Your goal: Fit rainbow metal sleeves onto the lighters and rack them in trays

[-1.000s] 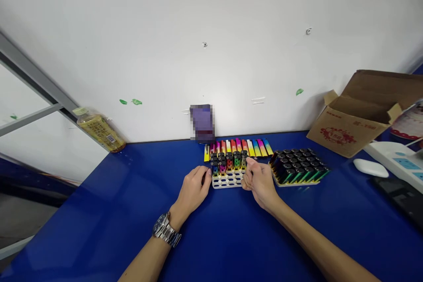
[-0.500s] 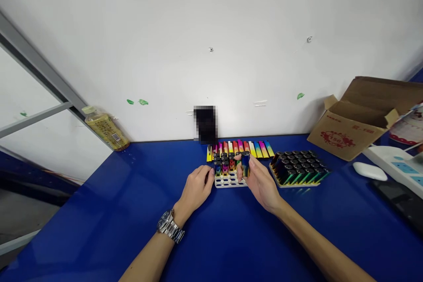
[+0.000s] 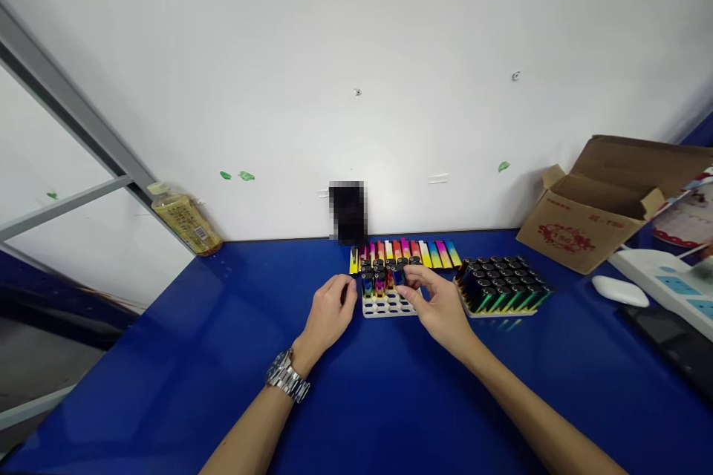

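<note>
My right hand (image 3: 440, 306) pinches a dark blue lighter (image 3: 398, 277) between thumb and fingers, tilted, above the white perforated tray (image 3: 384, 306). Several lighters with black tops and shiny coloured bodies stand in that tray's back and left holes, while front holes show bare. Curled at the tray's left edge, my left hand (image 3: 333, 312) has its fingertips turned in; whatever they grip is hidden. Behind the tray lies a row of bright multicoloured lighters (image 3: 440, 252). To its right stands a second tray packed with black-topped, green-blue lighters (image 3: 504, 286).
An open cardboard box (image 3: 579, 226) leans at the back right. Near it are a power strip (image 3: 668, 282), a white case (image 3: 620, 290) and a black phone (image 3: 668, 338). A yellow bottle (image 3: 186, 219) leans at the left wall. A blurred dark object (image 3: 348, 214) stands behind the lighters.
My right hand has moved slightly left and turned over the tray; the lighter in it has gone from upright to tilted. My left hand stays about where it was.
</note>
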A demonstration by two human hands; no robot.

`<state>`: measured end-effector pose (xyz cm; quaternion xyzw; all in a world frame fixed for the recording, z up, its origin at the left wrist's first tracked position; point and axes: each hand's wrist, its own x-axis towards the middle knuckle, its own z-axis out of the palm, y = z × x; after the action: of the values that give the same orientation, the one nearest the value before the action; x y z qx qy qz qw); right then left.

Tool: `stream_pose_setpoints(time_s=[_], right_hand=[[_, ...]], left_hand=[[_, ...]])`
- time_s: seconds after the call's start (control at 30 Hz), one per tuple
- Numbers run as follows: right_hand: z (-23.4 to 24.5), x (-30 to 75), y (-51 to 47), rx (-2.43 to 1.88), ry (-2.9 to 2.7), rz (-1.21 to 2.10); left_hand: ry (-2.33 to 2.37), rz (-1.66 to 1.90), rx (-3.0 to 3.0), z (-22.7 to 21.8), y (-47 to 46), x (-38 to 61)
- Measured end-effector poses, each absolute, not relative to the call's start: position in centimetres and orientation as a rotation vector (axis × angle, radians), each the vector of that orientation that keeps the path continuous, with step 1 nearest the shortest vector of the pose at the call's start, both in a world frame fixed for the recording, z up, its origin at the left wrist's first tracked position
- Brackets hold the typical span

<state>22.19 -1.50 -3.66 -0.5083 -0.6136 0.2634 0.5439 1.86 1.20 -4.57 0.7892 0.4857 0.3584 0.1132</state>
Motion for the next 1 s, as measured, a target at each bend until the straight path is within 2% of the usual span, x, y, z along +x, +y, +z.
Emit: stream_pose_setpoints(time_s=[0.17,0.4,0.83,1.0], right_hand=[[-3.9,22.0,-1.4,-1.153,-1.563,0.482],[-4.7,21.8,-1.0,-1.206,-1.685,0.402],[-4.8,21.7,-0.7,-1.325,-1.765,0.366],[-4.7,21.7,-0.8,-1.363,-1.831,0.332]], left_hand=[[1.508,1.164,1.994,-4.1,3.7,1.2],[1.32,1.167,1.737,-2.3,9.9,1.0],[1.245,1.263,1.68,1.1,13.4,2.2],[1.263,1.095,1.934,0.0,11.1,1.7]])
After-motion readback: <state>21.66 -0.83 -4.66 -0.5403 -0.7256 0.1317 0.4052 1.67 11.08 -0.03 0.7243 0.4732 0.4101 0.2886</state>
